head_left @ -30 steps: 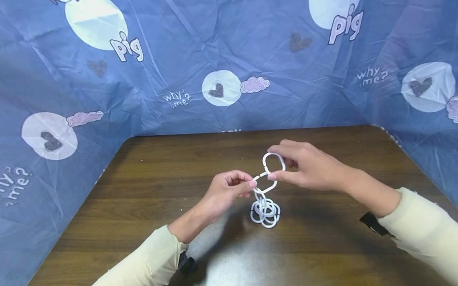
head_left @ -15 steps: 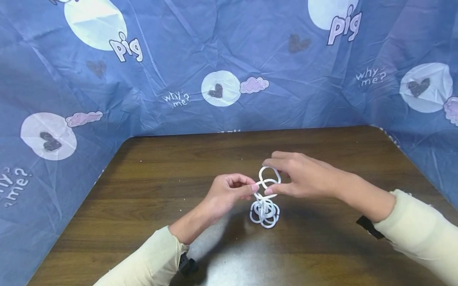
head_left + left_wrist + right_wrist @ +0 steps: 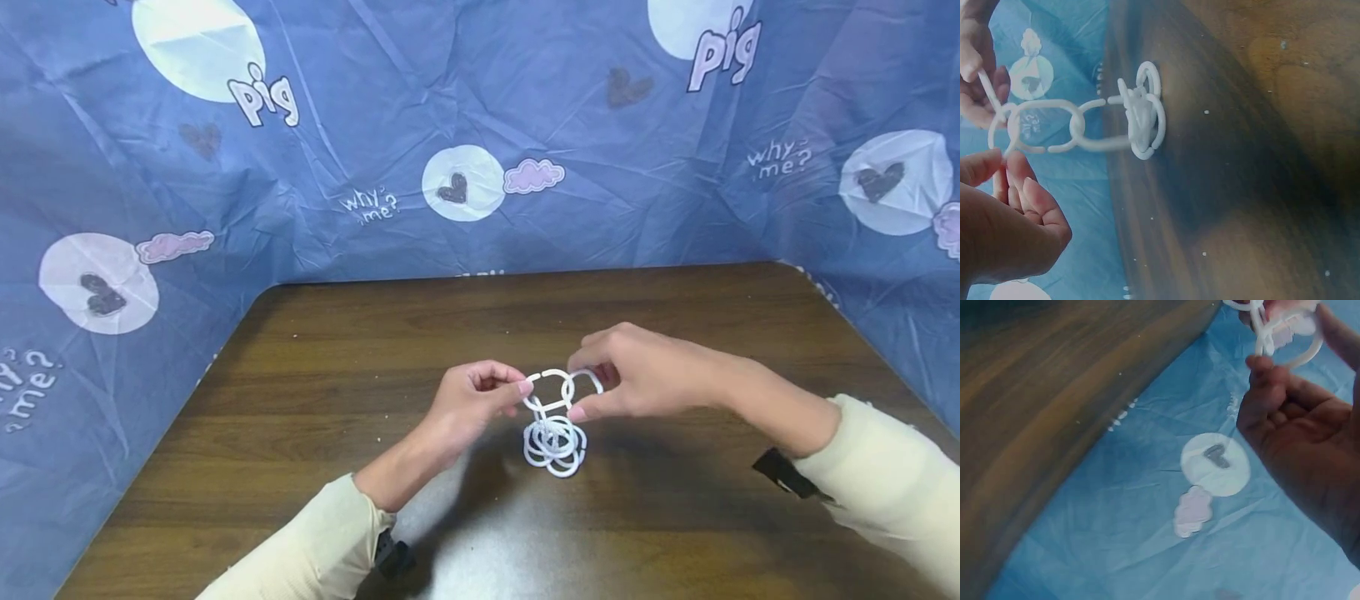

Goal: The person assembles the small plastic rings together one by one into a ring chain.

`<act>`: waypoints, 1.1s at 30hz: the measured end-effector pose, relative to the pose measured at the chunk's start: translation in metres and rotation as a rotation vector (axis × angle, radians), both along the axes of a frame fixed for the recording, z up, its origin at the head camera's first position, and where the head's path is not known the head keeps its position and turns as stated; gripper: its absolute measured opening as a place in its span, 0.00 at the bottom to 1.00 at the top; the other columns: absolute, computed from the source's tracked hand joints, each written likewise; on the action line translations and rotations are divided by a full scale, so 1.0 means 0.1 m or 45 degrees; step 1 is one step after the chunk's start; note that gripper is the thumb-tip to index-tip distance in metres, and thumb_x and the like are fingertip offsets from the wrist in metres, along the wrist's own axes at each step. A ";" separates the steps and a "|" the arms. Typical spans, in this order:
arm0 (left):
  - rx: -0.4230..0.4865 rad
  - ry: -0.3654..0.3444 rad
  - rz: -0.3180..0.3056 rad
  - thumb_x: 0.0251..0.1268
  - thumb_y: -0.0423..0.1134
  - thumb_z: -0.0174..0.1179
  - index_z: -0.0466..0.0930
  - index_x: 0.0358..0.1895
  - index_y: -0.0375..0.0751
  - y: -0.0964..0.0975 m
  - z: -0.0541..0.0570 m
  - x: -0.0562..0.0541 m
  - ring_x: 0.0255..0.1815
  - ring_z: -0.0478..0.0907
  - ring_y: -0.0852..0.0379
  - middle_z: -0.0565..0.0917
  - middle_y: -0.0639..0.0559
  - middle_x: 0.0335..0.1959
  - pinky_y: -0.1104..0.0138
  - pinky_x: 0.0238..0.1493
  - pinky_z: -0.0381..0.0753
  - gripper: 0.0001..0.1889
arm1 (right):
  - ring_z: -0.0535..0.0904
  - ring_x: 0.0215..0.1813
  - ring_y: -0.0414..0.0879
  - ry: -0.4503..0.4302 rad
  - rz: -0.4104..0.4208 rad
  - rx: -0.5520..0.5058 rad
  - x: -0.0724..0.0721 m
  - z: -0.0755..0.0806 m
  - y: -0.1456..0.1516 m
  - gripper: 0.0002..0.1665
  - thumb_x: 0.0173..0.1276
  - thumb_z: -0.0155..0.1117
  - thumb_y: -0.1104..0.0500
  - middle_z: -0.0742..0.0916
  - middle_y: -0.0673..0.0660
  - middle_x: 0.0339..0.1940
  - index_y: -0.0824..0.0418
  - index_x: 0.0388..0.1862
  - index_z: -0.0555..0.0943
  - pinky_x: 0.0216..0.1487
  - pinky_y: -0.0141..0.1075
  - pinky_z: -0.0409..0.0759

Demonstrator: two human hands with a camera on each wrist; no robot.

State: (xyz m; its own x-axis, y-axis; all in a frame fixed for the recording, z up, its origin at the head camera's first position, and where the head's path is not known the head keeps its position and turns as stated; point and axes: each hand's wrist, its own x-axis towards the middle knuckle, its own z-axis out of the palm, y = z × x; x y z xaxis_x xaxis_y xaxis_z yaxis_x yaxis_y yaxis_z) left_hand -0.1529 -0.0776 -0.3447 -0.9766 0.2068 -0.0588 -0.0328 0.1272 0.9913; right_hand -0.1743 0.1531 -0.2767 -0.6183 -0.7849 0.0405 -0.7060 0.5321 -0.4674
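A chain of white plastic links hangs between the hands, and its lower links gather in a pile on the table. My left hand pinches an upper link at its left end between thumb and fingertips. My right hand holds the end link between thumb and fingers. That end link overlaps the right end of the left hand's link and appears looped through it; the exact join is too small to tell. In the left wrist view, a taut link runs from the left fingertips toward the pile.
The brown wooden table lies under the hands, with a few tiny white specks on it. Blue printed fabric stands along its back and sides. Black bands show at the cream sleeves.
My right hand has lowered with the end link, then shifted right. That link, upright above its neighbour before, now lies at the neighbour's right end. My left hand has hardly moved.
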 end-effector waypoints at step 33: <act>-0.087 -0.116 -0.404 0.60 0.31 0.64 0.81 0.39 0.27 0.07 -0.12 -0.02 0.24 0.76 0.59 0.85 0.45 0.28 0.68 0.30 0.76 0.08 | 0.77 0.33 0.43 -1.393 -0.348 -1.210 -0.04 0.11 0.02 0.32 0.77 0.41 0.42 0.82 0.58 0.34 0.70 0.48 0.78 0.36 0.29 0.76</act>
